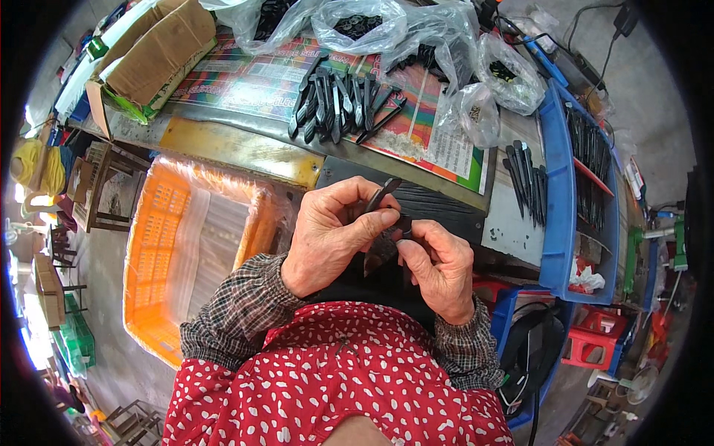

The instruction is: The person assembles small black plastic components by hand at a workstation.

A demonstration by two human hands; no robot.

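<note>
Cluttered with stock, the grey metal workbench (513, 223) stretches across the far side of the scene, and a colourful printed paper sheet (245, 82) lies on it, probably to keep small parts from the bare metal. On this sheet rests a loose heap of slim black plastic pieces (338, 104), far from the person but within reach of an arm. The left hand (331, 234) is curled closed and pinches one slim black pointed piece (381, 195) between thumb and fingers, its tip pointing up and away. The right hand (439, 267) is also half closed, its fingertips touching a small dark part (381, 251) just below the first one (I cannot tell its exact shape). Both hands stay close to the body, where the eyes see well. An orange plastic crate lined with clear film (190, 253) stands at the near left, beside the left sleeve. Clear plastic bags with dark parts (357, 26) lie at the far edge, and a blue plastic tray (558, 208) at the right holds more black pieces in a row.
</note>
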